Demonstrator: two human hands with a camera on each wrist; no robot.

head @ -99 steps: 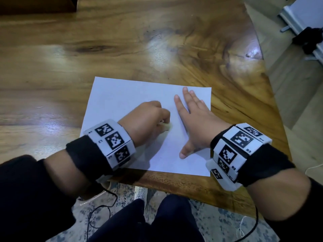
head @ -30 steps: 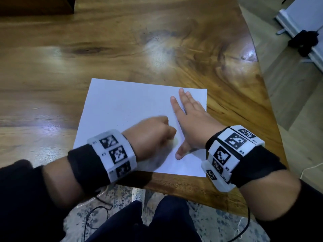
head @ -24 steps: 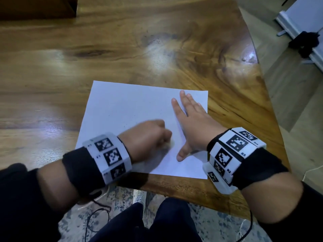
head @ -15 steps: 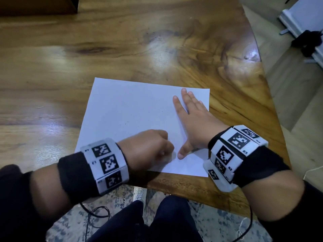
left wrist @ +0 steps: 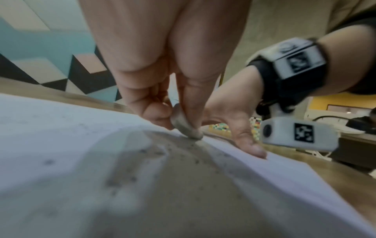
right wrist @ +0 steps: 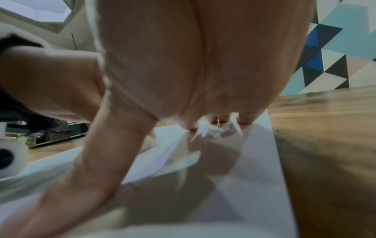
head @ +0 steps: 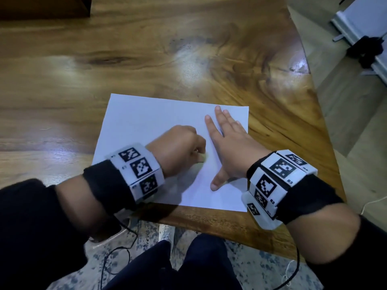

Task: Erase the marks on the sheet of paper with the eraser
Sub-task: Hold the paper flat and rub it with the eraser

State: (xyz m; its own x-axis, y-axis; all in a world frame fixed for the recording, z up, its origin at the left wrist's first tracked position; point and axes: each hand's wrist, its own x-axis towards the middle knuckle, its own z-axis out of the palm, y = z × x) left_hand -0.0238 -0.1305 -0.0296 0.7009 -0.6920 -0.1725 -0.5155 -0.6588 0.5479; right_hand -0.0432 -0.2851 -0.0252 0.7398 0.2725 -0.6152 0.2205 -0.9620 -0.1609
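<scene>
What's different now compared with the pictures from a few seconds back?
The left hand, pinching the eraser, has rubbed back and forth: it slid toward the sheet's near edge, then back up toward the middle. The right hand stayed flat, pressing the sheet of paper down. The sheet barely shifted on the table.

— Where do we have the sheet of paper (head: 150,122)?

— Flat on the table (head: 104,59), near its front edge, toward the right corner.

— And our hands?

— Both on the sheet. Our right hand (head: 228,147) lies on its right part, thumb toward us. Our left hand (head: 180,147) is just left of it, with the eraser (left wrist: 186,127) between its fingers, touching the paper.

— Beyond the table?

— Floor (head: 345,114) to the right.
</scene>
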